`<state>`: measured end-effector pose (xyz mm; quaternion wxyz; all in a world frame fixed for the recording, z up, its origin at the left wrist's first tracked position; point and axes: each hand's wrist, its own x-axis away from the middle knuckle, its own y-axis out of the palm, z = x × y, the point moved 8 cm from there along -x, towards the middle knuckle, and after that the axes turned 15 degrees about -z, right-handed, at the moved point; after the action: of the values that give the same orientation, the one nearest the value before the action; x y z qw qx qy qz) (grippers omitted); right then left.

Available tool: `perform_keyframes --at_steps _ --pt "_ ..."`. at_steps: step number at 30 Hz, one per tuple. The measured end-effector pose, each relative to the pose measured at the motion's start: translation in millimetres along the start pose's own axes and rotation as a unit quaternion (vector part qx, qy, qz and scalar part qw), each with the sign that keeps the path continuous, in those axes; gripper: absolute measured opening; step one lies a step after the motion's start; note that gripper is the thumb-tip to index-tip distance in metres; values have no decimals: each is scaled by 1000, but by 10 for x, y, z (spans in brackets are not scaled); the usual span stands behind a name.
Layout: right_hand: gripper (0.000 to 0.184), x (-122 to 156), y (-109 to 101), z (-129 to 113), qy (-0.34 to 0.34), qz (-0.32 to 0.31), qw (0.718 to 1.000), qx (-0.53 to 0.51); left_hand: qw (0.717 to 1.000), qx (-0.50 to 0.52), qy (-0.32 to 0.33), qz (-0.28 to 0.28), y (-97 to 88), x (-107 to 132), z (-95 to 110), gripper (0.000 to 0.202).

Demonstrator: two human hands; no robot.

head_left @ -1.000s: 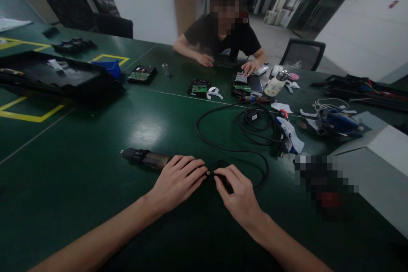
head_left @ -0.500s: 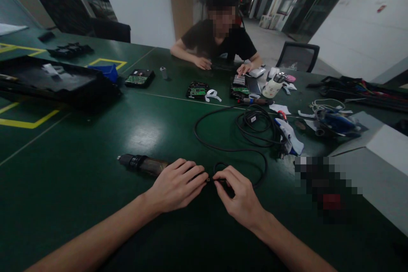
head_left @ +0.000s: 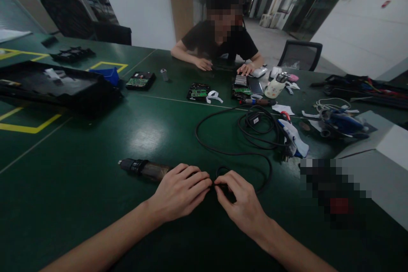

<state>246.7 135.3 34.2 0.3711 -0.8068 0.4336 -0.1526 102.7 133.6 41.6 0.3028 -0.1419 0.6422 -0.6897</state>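
Observation:
An electric screwdriver (head_left: 153,171) lies on the green table with its bit end pointing left. My left hand (head_left: 183,189) is wrapped over its rear part, which is hidden under the palm and fingers. Close beside it, my right hand (head_left: 239,197) pinches the end of a black power cord (head_left: 232,153) between thumb and fingers. The cord's plug is mostly covered by the fingertips and meets the screwdriver's tail end; whether it is fully seated I cannot tell. From my right hand the cord loops away to a coil further back.
Across the table sits a person with both hands (head_left: 245,69) near opened circuit-board units (head_left: 199,92). A black tray (head_left: 47,83) stands at left. At right are a pen cup (head_left: 274,90), a blue-white tool (head_left: 293,138), a second screwdriver (head_left: 259,102) and a grey box (head_left: 366,178).
The small gap between my hands has narrowed, and the plug end that showed there is now largely hidden. The view has shifted slightly. The screwdriver stays on the table.

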Motion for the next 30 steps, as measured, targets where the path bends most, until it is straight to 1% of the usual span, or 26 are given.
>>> perform_keyframes --at_steps 4,9,16,19,22,24,26,28,30 --pt "13 2 -2 4 -1 -5 1000 1 1000 -9 -27 8 -1 12 -40 17" --pt "13 8 14 31 3 -12 1000 0 1000 -9 7 -13 9 16 3 26" --pt "14 6 9 17 -8 -14 1000 8 1000 -25 -18 3 27 3 -11 16" --pt "14 4 21 21 -8 -17 1000 19 1000 -14 -21 -7 18 8 -21 20" --pt "13 4 35 27 -8 -18 999 34 999 -8 0 -33 9 14 -31 29" --pt "12 5 44 25 -9 -19 999 40 999 -19 25 -44 4 14 -30 27" --pt "13 14 42 15 -10 -15 999 39 998 -23 40 -42 -8 12 -40 24" --pt "14 37 44 -12 -13 -14 999 32 998 -16 41 -37 -17 15 -44 21" --pt "14 85 56 -55 -16 -17 999 25 998 -15 41 -34 -23 37 -1 21"
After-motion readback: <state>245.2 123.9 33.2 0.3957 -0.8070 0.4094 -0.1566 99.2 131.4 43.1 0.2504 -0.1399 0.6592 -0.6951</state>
